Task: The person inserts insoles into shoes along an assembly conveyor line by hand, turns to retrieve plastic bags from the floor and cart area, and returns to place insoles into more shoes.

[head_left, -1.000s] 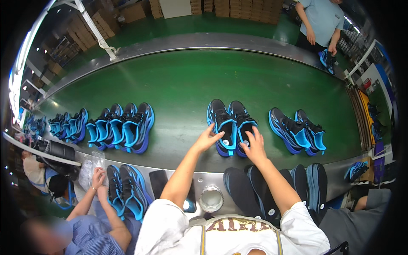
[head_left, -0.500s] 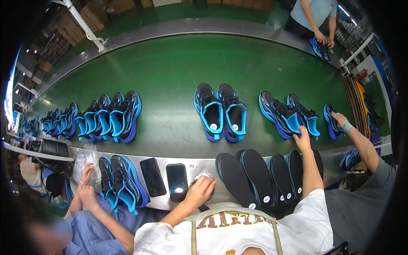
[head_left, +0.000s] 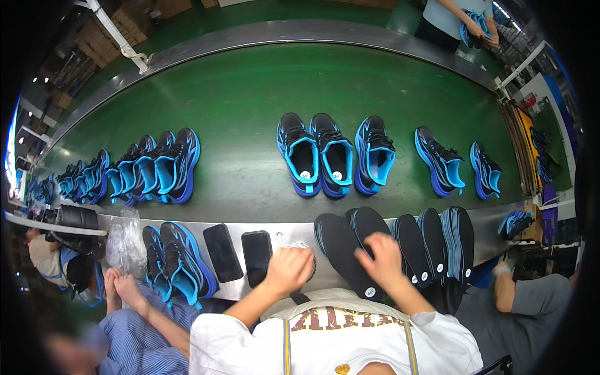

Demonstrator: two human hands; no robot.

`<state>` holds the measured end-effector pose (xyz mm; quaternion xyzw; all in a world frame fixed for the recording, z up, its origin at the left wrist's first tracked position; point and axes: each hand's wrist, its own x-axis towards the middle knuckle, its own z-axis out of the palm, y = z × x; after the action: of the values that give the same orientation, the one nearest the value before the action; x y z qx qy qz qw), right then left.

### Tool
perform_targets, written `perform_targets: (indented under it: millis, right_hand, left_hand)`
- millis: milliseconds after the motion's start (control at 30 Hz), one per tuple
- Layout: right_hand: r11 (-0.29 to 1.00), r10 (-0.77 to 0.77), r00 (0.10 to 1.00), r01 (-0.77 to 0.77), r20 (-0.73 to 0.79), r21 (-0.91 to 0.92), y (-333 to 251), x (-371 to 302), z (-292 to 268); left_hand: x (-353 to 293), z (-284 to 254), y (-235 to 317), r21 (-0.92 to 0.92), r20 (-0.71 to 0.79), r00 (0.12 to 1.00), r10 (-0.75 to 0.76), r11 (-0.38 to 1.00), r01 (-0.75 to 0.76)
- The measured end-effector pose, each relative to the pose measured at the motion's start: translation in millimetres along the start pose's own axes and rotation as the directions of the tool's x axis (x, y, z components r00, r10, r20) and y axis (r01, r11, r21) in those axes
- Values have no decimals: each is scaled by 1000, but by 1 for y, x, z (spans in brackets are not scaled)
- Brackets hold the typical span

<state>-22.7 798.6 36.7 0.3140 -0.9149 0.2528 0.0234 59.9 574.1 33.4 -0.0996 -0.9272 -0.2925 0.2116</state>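
My left hand is closed at the metal table edge, over a small round silvery object mostly hidden beneath it. What its fingers grip, if anything, is hidden. My right hand hovers above the black insoles, fingers apart, with nothing visible in it. Several stacks of insoles lie side by side, with round white stickers at their heel ends. On the green belt ahead stand a pair of black and blue sneakers with stickered insoles inside. Close to their right is a single sneaker, showing no sticker.
Two phones lie left of my left hand, beside another sneaker pair. Further sneakers line the belt's left; two single ones stand right. People sit on either side, and a person across the belt holds sneakers.
One sneaker from the right has moved left beside the middle pair. My right hand has drawn back from the belt to above the insoles. The right neighbour's hand has left the belt.
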Motion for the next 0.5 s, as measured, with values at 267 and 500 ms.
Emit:
perform_targets:
  millis: [267, 500]
  right_hand:
    - [982, 151, 968, -123, 202, -142, -17, -68, 1]
    - [681, 470, 858, -501, 205, 534, 0, -54, -52]
  left_hand:
    - [174, 57, -22, -97, -173, 968, 183, 975, -202]
    - [233, 180, -48, 130, 179, 967, 183, 970, -208]
